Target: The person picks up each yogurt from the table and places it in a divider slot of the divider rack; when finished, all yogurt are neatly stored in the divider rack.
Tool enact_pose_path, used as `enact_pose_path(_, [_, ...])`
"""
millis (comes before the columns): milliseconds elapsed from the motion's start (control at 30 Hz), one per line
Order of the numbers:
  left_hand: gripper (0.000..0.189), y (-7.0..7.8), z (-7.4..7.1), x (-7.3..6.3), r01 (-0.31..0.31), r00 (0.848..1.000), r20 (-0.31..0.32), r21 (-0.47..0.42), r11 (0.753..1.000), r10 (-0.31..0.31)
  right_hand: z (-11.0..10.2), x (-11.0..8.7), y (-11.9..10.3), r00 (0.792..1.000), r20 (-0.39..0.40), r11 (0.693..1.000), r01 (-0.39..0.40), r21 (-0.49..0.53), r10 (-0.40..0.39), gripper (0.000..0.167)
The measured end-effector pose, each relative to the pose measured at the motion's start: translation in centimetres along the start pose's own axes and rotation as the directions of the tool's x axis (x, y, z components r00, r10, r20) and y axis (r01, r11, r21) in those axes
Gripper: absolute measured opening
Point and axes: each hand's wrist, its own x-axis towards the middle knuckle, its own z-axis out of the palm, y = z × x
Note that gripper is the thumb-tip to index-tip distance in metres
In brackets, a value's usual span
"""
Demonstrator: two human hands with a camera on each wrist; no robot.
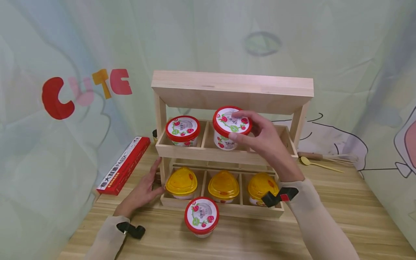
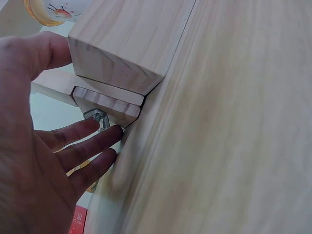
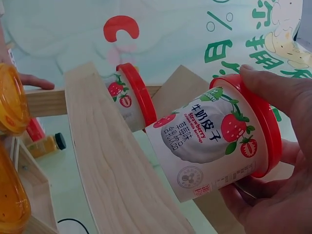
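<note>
My right hand (image 1: 260, 135) grips a strawberry milk tub (image 1: 227, 121) by its red lid, over the middle compartment of the upper tier of a wooden rack (image 1: 214, 155). In the right wrist view the tub (image 3: 209, 141) tilts, its printed side showing, with thumb and fingers around the lid. A second strawberry tub (image 1: 183, 128) sits in the upper left compartment. On the table in front of the rack stands a third one (image 1: 202, 216). My left hand (image 1: 143, 191) is at the rack's lower left side, thumb at its corner and fingers extended around the edge (image 2: 109, 107).
Yellow-lidded tubs (image 1: 223, 186) fill the three lower compartments. A red pasta box (image 1: 125, 164) lies left of the rack. To the right lie a whisk (image 1: 328, 157) and a yellow spoon (image 1: 320, 164). A printed curtain (image 1: 208, 36) hangs behind.
</note>
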Motion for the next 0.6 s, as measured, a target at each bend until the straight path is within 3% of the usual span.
enact_pose_path(400, [0.112,0.0,0.0,0.0,-0.016,1.0,-0.006,-0.01,1.0,0.016,0.4,1.2,1.5,0.997,0.004,0.996,-0.082,-0.04,0.083,0.057])
enact_pose_path(600, [0.112,0.0,0.0,0.0,-0.019,1.0,-0.012,-0.004,1.0,0.019,0.6,1.3,2.1,0.997,0.034,0.994,-0.061,-0.095,0.065,0.056])
